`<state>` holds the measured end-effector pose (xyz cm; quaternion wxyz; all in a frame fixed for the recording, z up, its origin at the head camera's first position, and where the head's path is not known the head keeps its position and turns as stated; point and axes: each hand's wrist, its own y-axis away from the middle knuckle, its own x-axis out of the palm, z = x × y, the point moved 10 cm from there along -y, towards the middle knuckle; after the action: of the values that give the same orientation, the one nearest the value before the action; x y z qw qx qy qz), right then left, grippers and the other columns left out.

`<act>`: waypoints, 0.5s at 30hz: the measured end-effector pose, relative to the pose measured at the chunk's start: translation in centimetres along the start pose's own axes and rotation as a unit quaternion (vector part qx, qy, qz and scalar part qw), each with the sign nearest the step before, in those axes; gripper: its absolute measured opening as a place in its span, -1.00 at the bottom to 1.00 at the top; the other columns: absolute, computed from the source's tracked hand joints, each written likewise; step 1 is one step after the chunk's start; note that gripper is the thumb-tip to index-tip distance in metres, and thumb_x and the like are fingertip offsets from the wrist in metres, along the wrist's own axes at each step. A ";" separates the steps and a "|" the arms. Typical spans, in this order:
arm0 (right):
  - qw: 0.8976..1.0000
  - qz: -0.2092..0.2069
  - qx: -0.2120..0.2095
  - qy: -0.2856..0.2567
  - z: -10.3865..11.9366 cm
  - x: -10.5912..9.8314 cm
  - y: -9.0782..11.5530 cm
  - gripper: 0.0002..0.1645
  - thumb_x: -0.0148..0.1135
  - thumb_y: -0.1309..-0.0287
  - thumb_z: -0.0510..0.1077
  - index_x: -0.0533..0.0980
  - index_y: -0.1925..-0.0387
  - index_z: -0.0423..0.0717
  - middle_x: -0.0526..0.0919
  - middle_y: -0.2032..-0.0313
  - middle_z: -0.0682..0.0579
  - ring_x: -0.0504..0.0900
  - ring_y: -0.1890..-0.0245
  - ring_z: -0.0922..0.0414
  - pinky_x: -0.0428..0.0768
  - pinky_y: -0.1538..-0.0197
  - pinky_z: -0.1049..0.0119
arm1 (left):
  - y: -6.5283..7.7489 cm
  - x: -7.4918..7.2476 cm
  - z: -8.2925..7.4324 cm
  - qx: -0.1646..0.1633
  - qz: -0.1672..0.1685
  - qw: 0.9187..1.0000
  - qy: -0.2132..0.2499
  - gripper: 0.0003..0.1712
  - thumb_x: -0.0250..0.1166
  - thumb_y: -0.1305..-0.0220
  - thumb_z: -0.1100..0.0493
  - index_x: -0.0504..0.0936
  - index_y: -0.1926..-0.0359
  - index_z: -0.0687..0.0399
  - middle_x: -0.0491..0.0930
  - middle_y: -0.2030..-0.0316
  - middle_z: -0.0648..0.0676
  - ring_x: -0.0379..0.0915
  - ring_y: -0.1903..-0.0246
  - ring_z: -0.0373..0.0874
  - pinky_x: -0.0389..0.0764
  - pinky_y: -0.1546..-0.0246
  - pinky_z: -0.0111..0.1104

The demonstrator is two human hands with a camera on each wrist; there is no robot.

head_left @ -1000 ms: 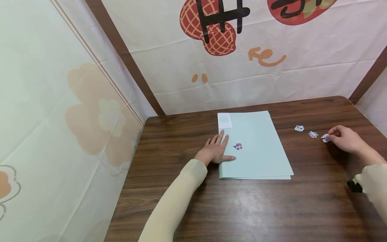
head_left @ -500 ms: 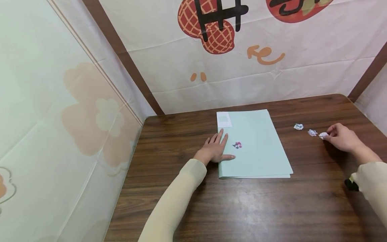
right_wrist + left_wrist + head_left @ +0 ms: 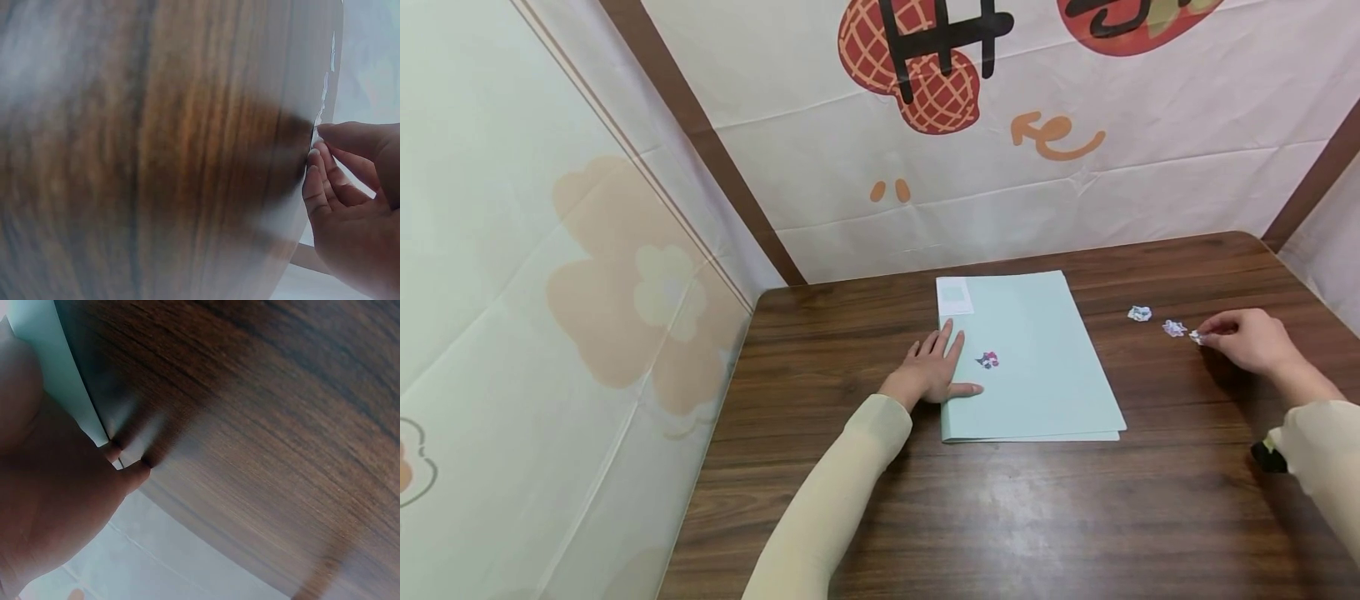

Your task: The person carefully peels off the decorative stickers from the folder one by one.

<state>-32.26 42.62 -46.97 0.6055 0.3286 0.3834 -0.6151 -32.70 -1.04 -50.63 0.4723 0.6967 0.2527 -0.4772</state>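
Note:
A pale mint folder (image 3: 1030,358) lies on the wooden table, with a white label at its top left corner and a small purple and pink cartoon sticker (image 3: 988,360) on its cover. My left hand (image 3: 928,373) rests on the folder's left edge, fingers spread and straight. Over to the right, my right hand (image 3: 1251,340) pinches a small whitish sticker (image 3: 1196,337) between thumb and fingertips, low at the tabletop; the fingers partly cover it. Two similar stickers, a lilac one (image 3: 1174,328) and a bluish one (image 3: 1139,313), lie in a row to its left.
The brown wood-grain table (image 3: 1037,517) meets a printed cloth backdrop (image 3: 820,150) at the back and a pale curtain (image 3: 587,333) on the left. A small dark object (image 3: 1268,457) shows by the right sleeve.
My right hand has moved slightly left with the sticker, bringing it closer to the lilac one. The left hand stays on the folder. The head view has shifted a little.

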 end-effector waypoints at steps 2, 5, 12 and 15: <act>1.000 -0.003 -0.008 0.004 0.2 0.0 -0.1 -0.80 0.30 -0.27 -0.22 0.68 0.32 -0.35 0.72 0.40 -0.22 0.55 0.41 0.02 0.42 0.29 0.11 | -0.1 0.1 0.1 -0.002 0.000 1.000 0.000 0.19 -0.06 -0.35 -0.59 -0.39 -0.66 -0.14 -0.65 -0.61 0.01 -0.45 -0.62 0.02 -0.21 -0.56 0.03; 1.000 -0.005 -0.016 0.008 0.4 -0.1 -0.2 -0.81 0.31 -0.24 -0.24 0.67 0.34 -0.36 0.71 0.45 -0.16 0.53 0.45 0.10 0.43 0.30 0.11 | -0.4 0.3 0.2 -0.004 0.003 1.000 0.000 0.18 -0.06 -0.35 -0.59 -0.41 -0.65 -0.16 -0.66 -0.61 -0.01 -0.46 -0.62 0.01 -0.22 -0.56 0.03; 1.000 0.001 -0.011 0.005 0.5 0.0 0.0 -0.79 0.28 -0.26 -0.24 0.66 0.30 -0.38 0.72 0.46 -0.12 0.54 0.44 0.14 0.43 0.31 0.15 | -0.7 0.6 0.4 -0.012 0.013 1.000 0.006 0.17 -0.06 -0.36 -0.58 -0.44 -0.65 -0.20 -0.71 -0.59 -0.04 -0.50 -0.62 -0.02 -0.24 -0.57 0.01; 1.000 0.007 -0.016 0.004 0.7 0.1 0.0 -0.81 0.27 -0.26 -0.26 0.66 0.29 -0.38 0.72 0.45 -0.13 0.53 0.44 0.15 0.42 0.30 0.15 | -0.4 0.4 0.2 -0.010 0.014 1.000 0.005 0.17 -0.06 -0.36 -0.58 -0.43 -0.65 -0.17 -0.71 -0.60 -0.02 -0.50 -0.62 0.00 -0.24 -0.57 0.01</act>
<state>-32.22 41.94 -46.74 0.6135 0.3239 0.3937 -0.6030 -32.99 -1.10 -51.19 0.4844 0.6977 0.2503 -0.4648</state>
